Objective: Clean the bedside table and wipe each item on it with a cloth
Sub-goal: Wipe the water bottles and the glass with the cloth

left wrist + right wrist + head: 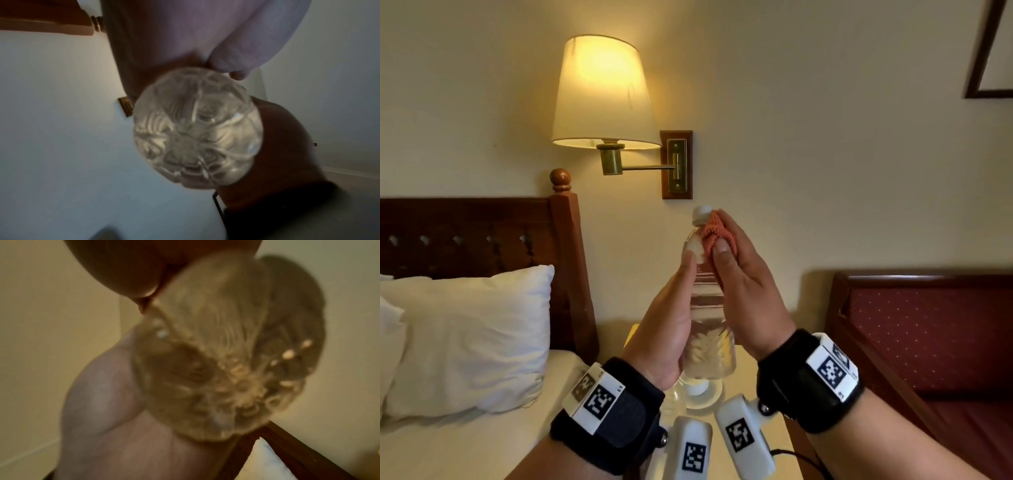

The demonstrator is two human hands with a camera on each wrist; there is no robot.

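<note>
Both wrists rise below the wall lamp [604, 92]. Left hand [671, 318] grips an upright water bottle [707, 308]; right hand [743, 291] pinches an orange cloth [717, 240] against its neck.

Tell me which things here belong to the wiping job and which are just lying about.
In the job:
water bottle, held up by the left hand
orange cloth, pinched in the right hand against the bottle's neck
bedside table
white saucer on the table

Just about:
wall lamp
pillow
headboard
red seat
</note>
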